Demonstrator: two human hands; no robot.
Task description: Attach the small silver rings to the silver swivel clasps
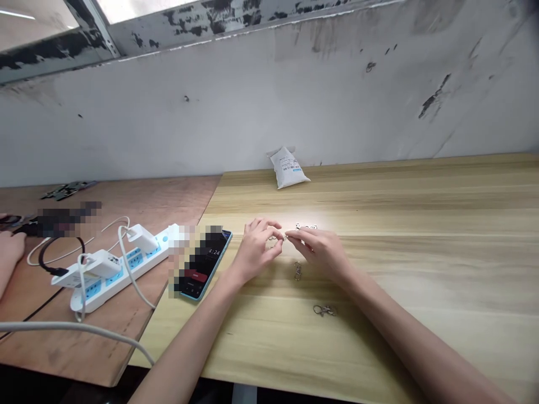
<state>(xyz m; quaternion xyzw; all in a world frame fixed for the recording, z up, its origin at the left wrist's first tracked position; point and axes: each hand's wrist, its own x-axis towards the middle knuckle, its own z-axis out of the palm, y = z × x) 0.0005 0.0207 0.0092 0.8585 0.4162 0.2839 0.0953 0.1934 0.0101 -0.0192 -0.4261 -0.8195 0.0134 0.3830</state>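
Note:
My left hand (257, 247) is closed in a pinch, thumb against forefinger, and a small shiny metal piece (272, 238) shows between the fingers. Its exact kind is too small to tell. Fingertips nearly meeting it, my right hand (319, 248) is also pinched; what it holds is hidden or too small to make out. Just beyond the right fingers lie some small metal clasp pieces (306, 226), partly covered by that hand. Below the hands a metal swivel clasp (297, 271) lies on the table. Nearer to me is a clasp with a split ring (324, 310).
A smartphone (204, 266) lies left of my left hand. Farther left, a white power strip (126, 266) with chargers and cables rests on a brown table (177, 193). A white plastic packet (288, 168) sits by the wall. Another person's hand (12, 247) shows at the left edge.

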